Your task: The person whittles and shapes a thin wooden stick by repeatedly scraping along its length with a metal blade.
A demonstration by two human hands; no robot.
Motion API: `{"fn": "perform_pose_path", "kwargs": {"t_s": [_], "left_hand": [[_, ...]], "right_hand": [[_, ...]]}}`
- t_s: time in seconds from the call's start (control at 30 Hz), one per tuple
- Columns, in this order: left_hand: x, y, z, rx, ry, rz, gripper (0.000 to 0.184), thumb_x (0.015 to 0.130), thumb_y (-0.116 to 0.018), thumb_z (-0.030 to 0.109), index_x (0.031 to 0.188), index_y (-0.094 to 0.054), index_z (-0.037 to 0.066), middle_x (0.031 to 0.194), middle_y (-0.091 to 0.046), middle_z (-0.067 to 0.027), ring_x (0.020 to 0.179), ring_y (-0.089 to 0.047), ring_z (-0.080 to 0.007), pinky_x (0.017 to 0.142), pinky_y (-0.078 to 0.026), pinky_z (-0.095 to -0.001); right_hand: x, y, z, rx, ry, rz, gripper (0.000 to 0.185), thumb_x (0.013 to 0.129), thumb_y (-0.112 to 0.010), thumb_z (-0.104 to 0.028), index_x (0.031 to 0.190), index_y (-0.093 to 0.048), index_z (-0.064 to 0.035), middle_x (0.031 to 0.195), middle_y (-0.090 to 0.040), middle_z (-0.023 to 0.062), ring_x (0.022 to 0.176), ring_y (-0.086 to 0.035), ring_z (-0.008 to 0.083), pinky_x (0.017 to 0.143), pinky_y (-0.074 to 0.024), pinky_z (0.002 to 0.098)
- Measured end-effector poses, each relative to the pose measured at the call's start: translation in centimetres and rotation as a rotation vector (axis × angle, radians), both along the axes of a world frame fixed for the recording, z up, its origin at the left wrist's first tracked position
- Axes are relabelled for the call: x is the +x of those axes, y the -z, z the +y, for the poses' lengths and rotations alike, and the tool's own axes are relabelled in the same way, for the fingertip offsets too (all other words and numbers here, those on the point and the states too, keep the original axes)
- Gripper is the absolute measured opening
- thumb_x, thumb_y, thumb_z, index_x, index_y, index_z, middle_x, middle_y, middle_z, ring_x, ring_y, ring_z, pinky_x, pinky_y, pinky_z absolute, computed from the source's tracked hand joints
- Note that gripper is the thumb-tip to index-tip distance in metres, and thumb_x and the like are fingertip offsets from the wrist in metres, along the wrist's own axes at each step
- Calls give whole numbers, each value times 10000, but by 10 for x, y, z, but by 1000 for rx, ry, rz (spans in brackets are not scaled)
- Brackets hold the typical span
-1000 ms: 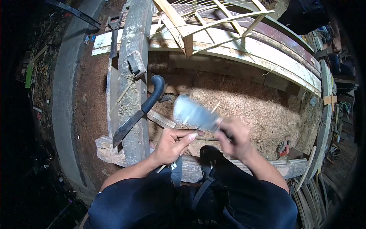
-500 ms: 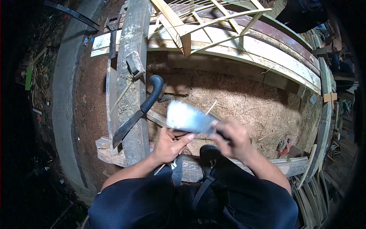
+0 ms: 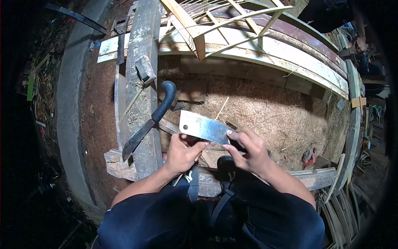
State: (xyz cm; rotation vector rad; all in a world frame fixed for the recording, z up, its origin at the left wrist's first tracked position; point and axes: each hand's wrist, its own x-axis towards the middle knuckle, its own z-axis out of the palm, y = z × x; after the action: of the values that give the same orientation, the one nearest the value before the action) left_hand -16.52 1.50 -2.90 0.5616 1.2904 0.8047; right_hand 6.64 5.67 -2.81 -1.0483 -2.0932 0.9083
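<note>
Near: dark-clothed lap point(image 3: 157, 216), with left hand point(image 3: 181, 154) and right hand point(image 3: 252, 152) just beyond. In right hand, fingers and thumb pressed together on the handle end of one cleaver point(image 3: 203, 128); blade broad, bright, holed near its far corner, pointing leftward across the fingertips of left hand. In left hand, fingers curled and thumb closed on one thin strip point(image 3: 222, 108), contact mostly covered by the blade; strip slanting out beyond the cleaver's upper edge. Left of both hands: one machete point(image 3: 139, 139), black-handled, lying across a weathered beam point(image 3: 149, 153). Farther along the same beam: one small block-like item point(image 3: 146, 68), then one handsaw point(image 3: 121, 47). Right of the hands: one red object point(image 3: 308, 157). Beyond: shavings-strewn ground point(image 3: 265, 108), long pale boards point(image 3: 304, 74), wooden lattice frame point(image 3: 200, 45). Far right: another person's hand point(image 3: 360, 45), well apart.
</note>
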Motion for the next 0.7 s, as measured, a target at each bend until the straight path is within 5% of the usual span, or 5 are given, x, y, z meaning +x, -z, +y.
{"fn": "perform_pose_path", "kwargs": {"t_s": [0.1,0.27,0.4,0.47,0.7], "left_hand": [[-2,4,-5,636,149,461,80,873,-704,21,829,-660,-29,754,-672,-16,640,-579,-62,574,-455,-240],[-1,-7,-5,-26,275,139,273,816,-769,56,1063,-674,-12,959,-717,-71,854,-665,-119,753,-522,-287],[0,-14,4,456,212,299,186,853,-730,59,1020,-706,-20,908,-732,-64,825,-656,-107,742,-516,-289],[4,-24,9,20,213,146,187,858,-726,58,1028,-703,-17,919,-732,-61,834,-657,-107,747,-517,-296],[6,-21,7,131,131,142,183,881,-713,69,1024,-699,-45,964,-736,-80,867,-663,-112,783,-523,-271]], "right_hand": [[3,-10,-1,68,-57,-22,328,800,-795,-176,1045,-674,4,818,-632,157,635,-660,254,521,-544,336],[15,10,13,47,48,50,222,847,-744,-137,986,-647,5,802,-644,153,668,-665,222,502,-527,330],[6,-9,5,42,-159,-25,221,842,-747,-129,990,-645,0,815,-647,157,640,-652,221,496,-518,334],[8,5,17,-28,200,74,217,837,-749,-114,994,-648,-4,830,-654,158,644,-654,223,514,-524,334],[5,1,11,-29,21,30,244,848,-747,-145,1004,-644,12,831,-638,159,641,-650,206,485,-513,341]]}}
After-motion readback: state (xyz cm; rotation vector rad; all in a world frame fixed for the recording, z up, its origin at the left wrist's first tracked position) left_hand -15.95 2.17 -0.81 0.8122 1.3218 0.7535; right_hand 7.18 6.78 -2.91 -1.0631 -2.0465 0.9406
